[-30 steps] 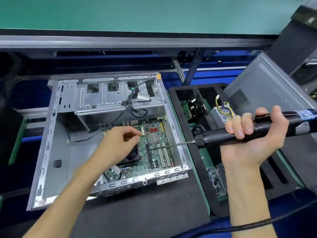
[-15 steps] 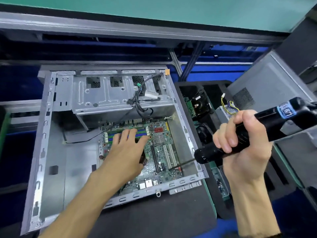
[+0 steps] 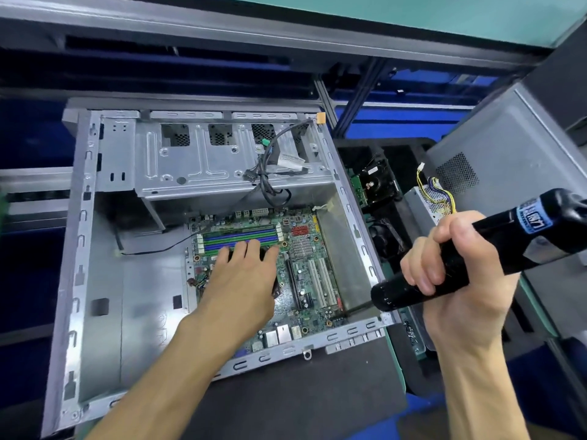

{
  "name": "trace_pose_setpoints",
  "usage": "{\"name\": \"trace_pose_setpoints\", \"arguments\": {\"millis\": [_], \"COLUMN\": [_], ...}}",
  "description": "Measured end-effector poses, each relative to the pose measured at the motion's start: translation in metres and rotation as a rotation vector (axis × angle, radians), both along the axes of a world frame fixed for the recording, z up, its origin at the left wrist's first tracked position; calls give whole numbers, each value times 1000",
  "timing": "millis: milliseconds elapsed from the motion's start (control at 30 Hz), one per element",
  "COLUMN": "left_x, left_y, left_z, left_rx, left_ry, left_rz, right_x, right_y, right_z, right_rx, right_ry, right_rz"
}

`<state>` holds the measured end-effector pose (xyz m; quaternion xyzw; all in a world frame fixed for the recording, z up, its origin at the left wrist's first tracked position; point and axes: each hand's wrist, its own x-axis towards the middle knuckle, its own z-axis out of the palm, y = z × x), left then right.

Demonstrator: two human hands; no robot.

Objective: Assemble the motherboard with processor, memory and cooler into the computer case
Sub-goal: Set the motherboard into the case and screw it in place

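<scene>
While open grey sheet-metal computer case (image 3: 104, 249) lies on its side at centre-left of frame, green motherboard (image 3: 305, 281) sits flat on case floor, centre. Left hand (image 3: 244, 281) flat on board, fingers straight, tips reaching blue-and-green memory slots (image 3: 241, 238). Right hand (image 3: 457, 281), right of frame, fingers wrapped round black cylindrical electric screwdriver (image 3: 476, 258); thin bit (image 3: 357, 309) angled down to board's lower-right corner, beside white expansion slots (image 3: 320, 281). Black cables (image 3: 270, 179) droop over drive cage at top.
</scene>
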<state>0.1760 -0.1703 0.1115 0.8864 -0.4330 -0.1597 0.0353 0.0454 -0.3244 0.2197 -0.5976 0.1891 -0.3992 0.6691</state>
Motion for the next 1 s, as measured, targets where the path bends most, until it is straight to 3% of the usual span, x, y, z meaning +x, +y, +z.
{"name": "trace_pose_setpoints", "arguments": {"millis": [1000], "left_x": [-1], "left_y": [-1], "left_z": [3], "left_rx": [4], "left_ry": [-3], "left_rz": [-11], "right_x": [9], "right_y": [9], "right_z": [-7], "right_rx": [-23], "right_ry": [51], "right_rz": [34]}}
